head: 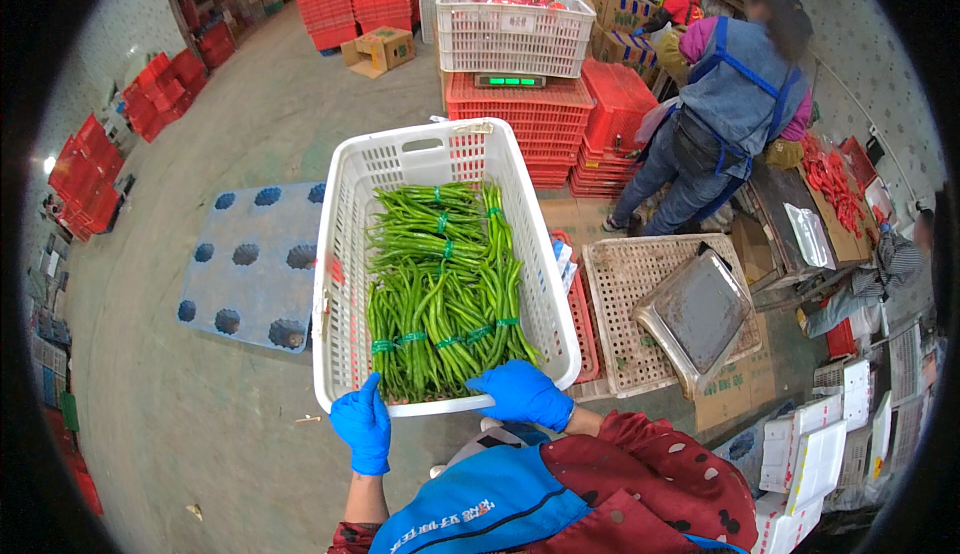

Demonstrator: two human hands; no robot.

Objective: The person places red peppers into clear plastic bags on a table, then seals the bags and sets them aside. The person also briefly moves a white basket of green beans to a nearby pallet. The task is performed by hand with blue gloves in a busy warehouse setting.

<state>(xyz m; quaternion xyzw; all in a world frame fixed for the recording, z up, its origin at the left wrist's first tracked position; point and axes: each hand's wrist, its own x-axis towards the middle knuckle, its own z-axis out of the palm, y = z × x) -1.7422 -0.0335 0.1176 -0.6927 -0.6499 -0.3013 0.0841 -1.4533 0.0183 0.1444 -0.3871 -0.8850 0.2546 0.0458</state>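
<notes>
A white slatted plastic crate (551, 269) fills the middle of the head view, close in front of me. Inside it lie bundles of long green chili peppers (442, 291), bound with green tape; some lie crosswise, others lengthwise. My left hand (362, 423), in a blue glove, grips the crate's rim at its near left corner. My right hand (523, 395), gloved alike, is on the near rim further right, its fingers over the edge. What bears the crate's weight is hidden beneath it.
A blue plastic pallet (251, 269) lies on the floor at left. Beyond my crate, a white crate (516, 36) sits on a scale atop stacked red crates (517, 126). A co-worker (720, 111) stands at a table at right. A metal platform scale (697, 314) rests on a perforated tray (615, 306).
</notes>
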